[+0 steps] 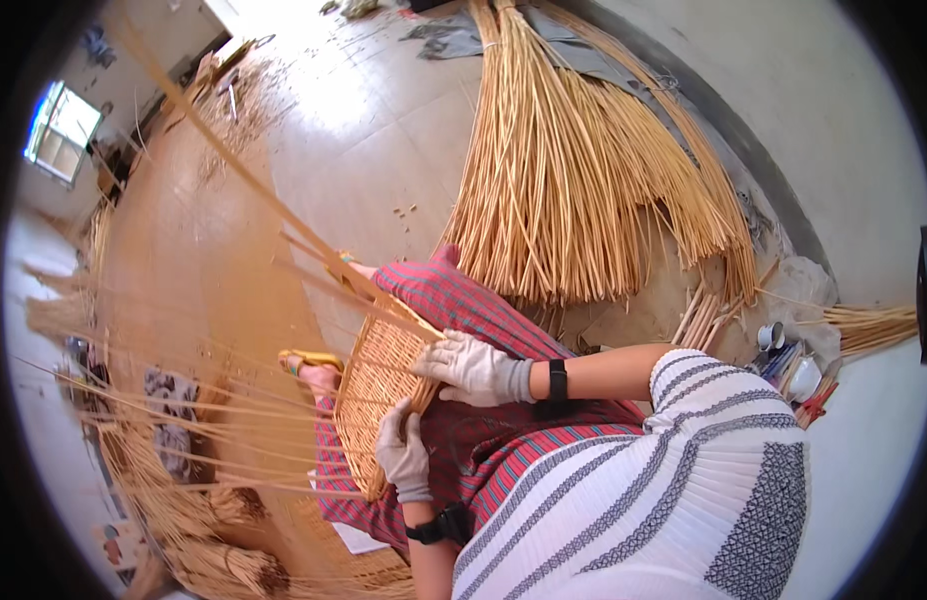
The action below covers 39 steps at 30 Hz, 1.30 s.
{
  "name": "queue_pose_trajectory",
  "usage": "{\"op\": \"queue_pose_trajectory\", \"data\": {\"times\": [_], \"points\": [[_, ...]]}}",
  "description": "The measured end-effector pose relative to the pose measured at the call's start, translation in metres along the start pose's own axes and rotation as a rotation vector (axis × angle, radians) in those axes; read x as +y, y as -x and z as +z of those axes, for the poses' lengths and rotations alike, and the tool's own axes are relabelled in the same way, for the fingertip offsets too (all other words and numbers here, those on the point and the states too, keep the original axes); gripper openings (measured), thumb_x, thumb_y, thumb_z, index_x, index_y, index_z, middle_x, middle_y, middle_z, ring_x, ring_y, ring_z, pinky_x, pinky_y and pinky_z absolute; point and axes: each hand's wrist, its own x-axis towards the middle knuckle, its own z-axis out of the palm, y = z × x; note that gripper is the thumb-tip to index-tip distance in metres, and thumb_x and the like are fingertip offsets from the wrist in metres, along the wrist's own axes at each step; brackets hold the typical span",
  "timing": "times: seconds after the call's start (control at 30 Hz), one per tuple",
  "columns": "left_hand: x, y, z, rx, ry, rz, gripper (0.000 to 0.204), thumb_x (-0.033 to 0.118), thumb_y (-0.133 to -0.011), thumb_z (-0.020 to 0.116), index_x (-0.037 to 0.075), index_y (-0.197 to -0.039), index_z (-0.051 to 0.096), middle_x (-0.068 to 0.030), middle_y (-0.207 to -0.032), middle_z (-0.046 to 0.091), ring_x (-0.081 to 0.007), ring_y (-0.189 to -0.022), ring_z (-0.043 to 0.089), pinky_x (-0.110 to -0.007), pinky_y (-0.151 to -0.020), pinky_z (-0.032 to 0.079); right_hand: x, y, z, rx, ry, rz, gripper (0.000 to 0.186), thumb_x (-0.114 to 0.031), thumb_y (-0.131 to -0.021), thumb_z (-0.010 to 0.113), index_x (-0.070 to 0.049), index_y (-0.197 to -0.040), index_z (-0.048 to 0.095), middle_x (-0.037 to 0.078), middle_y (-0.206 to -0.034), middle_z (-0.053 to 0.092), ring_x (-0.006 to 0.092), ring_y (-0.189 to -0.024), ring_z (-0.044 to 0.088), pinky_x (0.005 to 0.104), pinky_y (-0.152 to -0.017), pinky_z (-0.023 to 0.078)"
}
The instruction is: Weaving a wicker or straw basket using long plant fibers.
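A half-woven wicker basket (375, 385) lies tilted across the person's lap at centre frame, its loose stakes (233, 165) fanning toward the upper left. It looks light and springy, with a fairly stiff woven base and whippy stakes that might kink if bent sharply; the rim edge seems the soundest place to take hold. Both gloved hands are closed on that rim: the left hand (403, 452) lower, the right hand (475, 367) above it. A large bundle of cane rods (573, 170) spreads over the floor (373, 130) at upper centre. Small tins and cups (788, 360) sit at right. The long stakes crowd the space at left.
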Motion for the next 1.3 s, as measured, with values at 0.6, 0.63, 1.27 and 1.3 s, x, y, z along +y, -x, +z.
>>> {"op": "queue_pose_trajectory", "data": {"times": [0.6, 0.63, 1.27, 1.3], "points": [[-0.003, -0.010, 0.037, 0.121, -0.835, 0.216, 0.060, 0.025, -0.086, 0.066, 0.012, -0.142, 0.049, -0.0120, -0.103, 0.058, -0.0333, -0.097, 0.055, -0.048, -0.088, 0.037, 0.036, -0.008, 0.004, 0.115, -0.050, -0.188, 0.051, -0.023, -0.089, 0.065, -0.017, -0.138, 0.056, 0.005, -0.138, 0.058, 0.0216, -0.134, 0.050, 0.0474, -0.112, 0.035], [-0.005, -0.008, 0.037, 0.136, -0.832, 0.216, 0.060, 0.025, -0.086, 0.066, 0.012, -0.142, 0.049, -0.0120, -0.103, 0.058, -0.0333, -0.097, 0.055, -0.048, -0.088, 0.037, 0.035, -0.007, 0.003, 0.110, -0.067, -0.186, 0.050, -0.023, -0.089, 0.065, -0.017, -0.138, 0.056, 0.006, -0.138, 0.058, 0.0216, -0.133, 0.051, 0.0474, -0.111, 0.036], [-0.005, -0.012, 0.046, 0.284, -0.844, 0.210, 0.045, 0.019, -0.082, 0.066, 0.017, -0.126, 0.060, -0.0068, -0.095, 0.062, -0.0288, -0.094, 0.059, -0.048, -0.085, 0.039, 0.022, -0.011, -0.010, 0.202, -0.053, -0.175, 0.037, -0.016, -0.090, 0.064, -0.017, -0.126, 0.065, 0.005, -0.127, 0.066, 0.0209, -0.123, 0.059, 0.0443, -0.107, 0.042], [-0.004, -0.011, 0.045, 0.281, -0.836, 0.227, 0.044, 0.019, -0.081, 0.066, 0.017, -0.125, 0.061, -0.0059, -0.095, 0.062, -0.0283, -0.093, 0.059, -0.048, -0.085, 0.039, 0.022, -0.012, -0.009, 0.194, -0.053, -0.193, 0.037, -0.016, -0.090, 0.064, -0.017, -0.126, 0.065, 0.005, -0.127, 0.066, 0.0209, -0.123, 0.059, 0.0443, -0.107, 0.042]]}}
